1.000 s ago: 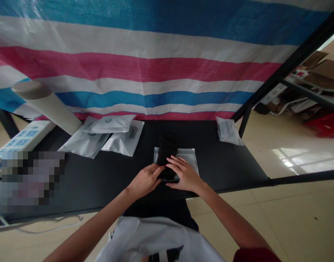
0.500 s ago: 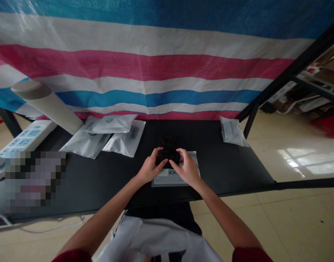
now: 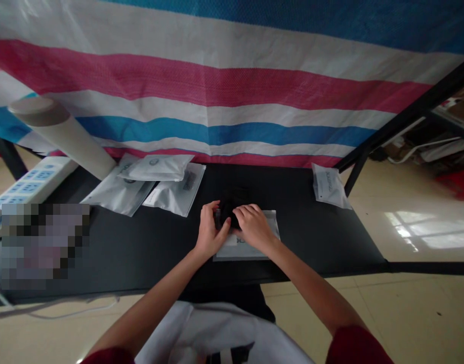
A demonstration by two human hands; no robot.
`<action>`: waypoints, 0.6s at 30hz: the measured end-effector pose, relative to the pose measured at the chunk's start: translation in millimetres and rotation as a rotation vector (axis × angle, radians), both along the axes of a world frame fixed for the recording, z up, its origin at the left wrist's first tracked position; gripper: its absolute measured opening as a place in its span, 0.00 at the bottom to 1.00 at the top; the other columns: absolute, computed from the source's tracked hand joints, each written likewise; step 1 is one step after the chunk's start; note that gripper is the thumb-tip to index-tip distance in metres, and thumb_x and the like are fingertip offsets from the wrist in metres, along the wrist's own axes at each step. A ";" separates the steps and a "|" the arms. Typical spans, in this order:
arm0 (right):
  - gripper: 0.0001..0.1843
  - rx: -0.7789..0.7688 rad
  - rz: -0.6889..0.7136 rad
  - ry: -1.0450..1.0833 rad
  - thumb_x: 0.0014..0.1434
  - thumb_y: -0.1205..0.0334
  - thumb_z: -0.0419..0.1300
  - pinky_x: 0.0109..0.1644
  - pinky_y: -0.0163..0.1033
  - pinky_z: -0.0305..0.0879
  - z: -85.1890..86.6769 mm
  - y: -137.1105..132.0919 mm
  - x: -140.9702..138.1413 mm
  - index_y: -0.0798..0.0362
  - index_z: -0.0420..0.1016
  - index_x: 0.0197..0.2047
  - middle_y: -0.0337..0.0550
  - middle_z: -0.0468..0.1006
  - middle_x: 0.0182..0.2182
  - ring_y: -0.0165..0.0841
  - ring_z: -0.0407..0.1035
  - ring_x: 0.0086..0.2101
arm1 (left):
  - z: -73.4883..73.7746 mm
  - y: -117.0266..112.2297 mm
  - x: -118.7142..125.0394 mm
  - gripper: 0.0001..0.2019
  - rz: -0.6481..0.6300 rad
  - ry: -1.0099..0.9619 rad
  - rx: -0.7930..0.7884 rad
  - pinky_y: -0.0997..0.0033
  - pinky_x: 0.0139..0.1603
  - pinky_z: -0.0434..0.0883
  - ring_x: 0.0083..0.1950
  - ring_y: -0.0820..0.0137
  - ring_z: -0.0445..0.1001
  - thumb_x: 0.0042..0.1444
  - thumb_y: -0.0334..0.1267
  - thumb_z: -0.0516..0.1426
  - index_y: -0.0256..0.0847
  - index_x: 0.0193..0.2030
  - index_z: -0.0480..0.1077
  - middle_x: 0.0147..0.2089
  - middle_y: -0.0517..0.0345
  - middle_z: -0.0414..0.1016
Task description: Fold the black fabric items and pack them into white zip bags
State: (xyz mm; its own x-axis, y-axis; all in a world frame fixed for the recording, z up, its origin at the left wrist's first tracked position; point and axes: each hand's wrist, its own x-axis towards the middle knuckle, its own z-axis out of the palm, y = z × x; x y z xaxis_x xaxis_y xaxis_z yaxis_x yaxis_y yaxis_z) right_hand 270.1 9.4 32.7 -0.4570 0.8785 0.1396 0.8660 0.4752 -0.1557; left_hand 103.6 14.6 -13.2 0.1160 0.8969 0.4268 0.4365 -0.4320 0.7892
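Lying far to the left of the grip, a white power strip [image 3: 30, 182] is seen at the table's edge, and a cardboard tube [image 3: 60, 134] is propped slantwise just beyond it against the striped tarp [image 3: 232, 91]. Nearer to the grip, still left of it and a little farther from the person, three silvery pouches [image 3: 176, 194] are spread on the black table [image 3: 140, 253], overlapping one another. The left hand [image 3: 210, 232] is closed on the left side of a black bundle [image 3: 232, 205], with the thumb pressed against its near edge and the fingers curled over its far side. The bundle is held right between the two hands, over the far end of a flat clear pouch [image 3: 250, 248] that is laid on the table beneath the grip. The right hand [image 3: 252, 227] is clamped on the bundle's right side, its fingers folded across the top. Whether the bundle touches the pouch below cannot be told. Well to the right of the grip, a single white pouch [image 3: 329, 186] is laid near the table's far corner, beside a black frame post [image 3: 353, 172].
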 end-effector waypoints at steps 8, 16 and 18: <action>0.18 -0.193 -0.140 0.173 0.64 0.51 0.55 0.57 0.49 0.62 -6.4 76.9 35.9 0.57 0.78 0.39 0.54 0.72 0.48 0.44 0.66 0.50 | 30.3 -26.8 3.9 0.08 -0.199 0.272 0.299 0.56 0.47 0.66 0.46 0.60 0.68 0.61 0.34 0.53 0.39 0.47 0.66 0.44 0.49 0.71; 0.36 -0.540 -0.274 0.701 0.50 0.46 0.69 0.55 0.51 0.67 -26.6 85.5 71.6 0.52 0.70 0.59 0.52 0.78 0.49 0.42 0.73 0.48 | 37.9 -64.9 -1.4 0.19 -0.754 0.580 0.109 0.58 0.55 0.67 0.55 0.59 0.70 0.63 0.44 0.56 0.39 0.58 0.66 0.52 0.50 0.76; 0.32 -0.672 -0.192 0.745 0.47 0.46 0.71 0.51 0.49 0.70 -18.1 80.1 70.0 0.52 0.76 0.52 0.49 0.81 0.45 0.43 0.75 0.44 | 37.4 -65.4 -13.3 0.22 -0.761 0.614 0.079 0.56 0.59 0.65 0.59 0.57 0.68 0.63 0.46 0.56 0.40 0.61 0.64 0.55 0.49 0.75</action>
